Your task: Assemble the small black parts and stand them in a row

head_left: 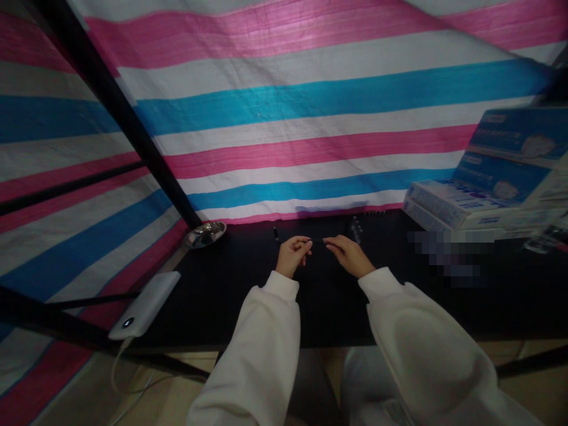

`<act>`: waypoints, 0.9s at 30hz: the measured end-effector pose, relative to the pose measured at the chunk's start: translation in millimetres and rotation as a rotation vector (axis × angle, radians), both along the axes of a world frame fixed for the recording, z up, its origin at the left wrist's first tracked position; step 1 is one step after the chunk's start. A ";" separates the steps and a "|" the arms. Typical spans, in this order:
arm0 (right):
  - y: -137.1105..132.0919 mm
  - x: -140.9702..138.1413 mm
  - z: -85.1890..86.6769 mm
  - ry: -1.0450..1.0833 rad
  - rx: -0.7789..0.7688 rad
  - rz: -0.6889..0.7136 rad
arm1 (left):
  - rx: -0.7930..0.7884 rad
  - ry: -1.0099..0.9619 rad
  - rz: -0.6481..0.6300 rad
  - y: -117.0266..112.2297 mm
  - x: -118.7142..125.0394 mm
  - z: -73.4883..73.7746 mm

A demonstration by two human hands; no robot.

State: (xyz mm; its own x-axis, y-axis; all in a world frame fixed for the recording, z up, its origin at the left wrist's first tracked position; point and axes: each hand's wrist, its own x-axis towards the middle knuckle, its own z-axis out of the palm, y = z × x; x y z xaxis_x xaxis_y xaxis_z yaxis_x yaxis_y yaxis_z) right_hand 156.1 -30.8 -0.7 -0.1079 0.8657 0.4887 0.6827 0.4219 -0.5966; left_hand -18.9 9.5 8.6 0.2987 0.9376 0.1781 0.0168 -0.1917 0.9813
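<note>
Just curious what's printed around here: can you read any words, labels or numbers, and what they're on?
Boxes: lines of print on the blue panels and white sides, too small and blurred to read.
Power bank: no readable text, only a small round mark.

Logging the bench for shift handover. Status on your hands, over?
Left hand and right hand pinching thin dark item between them. Small black piece just beyond left hand, not touching.
</note>
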 end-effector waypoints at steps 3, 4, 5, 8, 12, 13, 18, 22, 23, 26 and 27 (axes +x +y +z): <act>-1.7 -0.7 1.0 -0.024 0.012 -0.009 | 0.004 -0.016 0.002 -2.3 0.3 3.7; -2.1 -0.9 1.0 -0.031 0.019 -0.014 | 0.005 -0.020 0.002 -2.9 0.4 4.5; -2.4 -1.2 1.0 -0.038 0.028 -0.018 | 0.007 -0.024 -0.001 -3.2 0.5 5.1; -3.3 -2.5 1.2 -0.046 0.060 -0.019 | 0.019 -0.032 -0.006 -3.4 0.9 5.1; -4.7 -4.2 2.6 -0.041 0.070 -0.033 | 0.022 -0.026 0.028 -2.8 1.4 3.7; -5.0 -4.5 2.8 -0.035 0.080 -0.035 | 0.018 -0.024 0.034 -2.7 1.4 3.5; -6.4 -5.4 2.4 -0.001 0.104 -0.022 | 0.020 -0.028 0.019 -3.3 1.7 3.5; -7.0 -9.5 0.4 0.045 0.133 0.024 | -0.004 -0.015 -0.027 -6.4 4.3 4.5; -7.2 -11.0 -0.2 0.061 0.143 0.037 | -0.010 -0.011 -0.031 -7.3 5.0 4.8; -7.9 -15.5 -1.4 0.096 0.127 0.056 | -0.016 -0.007 -0.037 -8.7 6.0 5.6; -8.2 -16.5 -1.6 0.102 0.116 0.055 | -0.016 -0.007 -0.037 -8.8 5.9 5.7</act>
